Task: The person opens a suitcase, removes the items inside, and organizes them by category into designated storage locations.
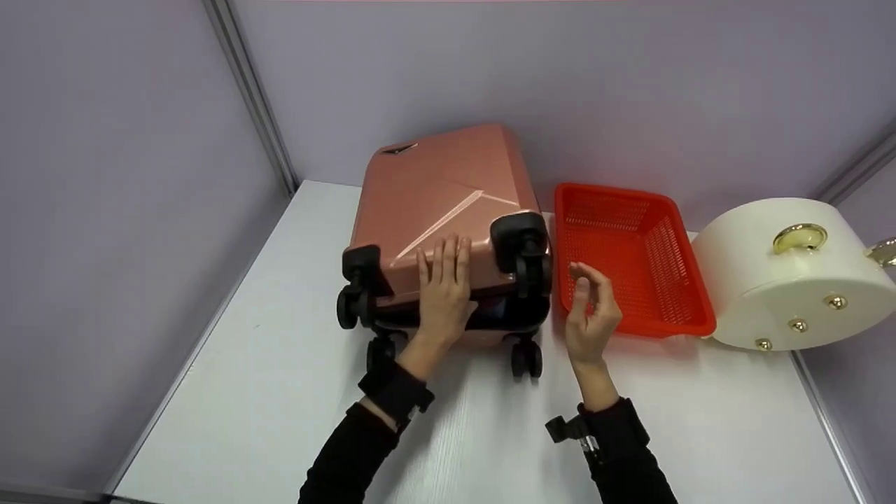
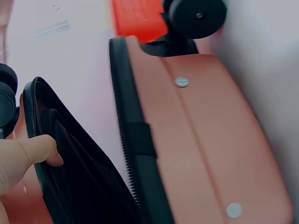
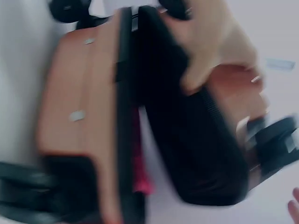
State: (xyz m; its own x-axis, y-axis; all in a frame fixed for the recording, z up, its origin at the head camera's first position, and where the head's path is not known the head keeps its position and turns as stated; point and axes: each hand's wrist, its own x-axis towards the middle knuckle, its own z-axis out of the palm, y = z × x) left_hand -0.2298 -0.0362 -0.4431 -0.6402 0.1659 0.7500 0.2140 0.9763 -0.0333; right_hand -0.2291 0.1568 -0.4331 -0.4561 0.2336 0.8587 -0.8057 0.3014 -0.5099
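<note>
Saw a white worktop [image 1: 238,364] boxed in by a lilac-grey back wall [image 1: 560,77] and left wall [image 1: 126,210], with a metal corner strip [image 1: 255,98] in between. Found the pink suitcase [image 1: 434,175] on the worktop near the back wall, parted along the zip, wheels [image 1: 526,358] facing the person. Logged left hand [image 1: 446,297] as clamped on the upper shell edge, fingers flat across the pink face, thumb on the dark lining [image 2: 88,182]. Logged right hand [image 1: 591,322] as holding nothing, fingers bent, thumb apart, between suitcase and red basket [image 1: 623,190]. Checked edges: had working room left of the suitcase out to the worktop's left edge, plus a wide strip in front. Found the right side tighter, with basket just beside suitcase, then cream round case [image 1: 749,259].
</note>
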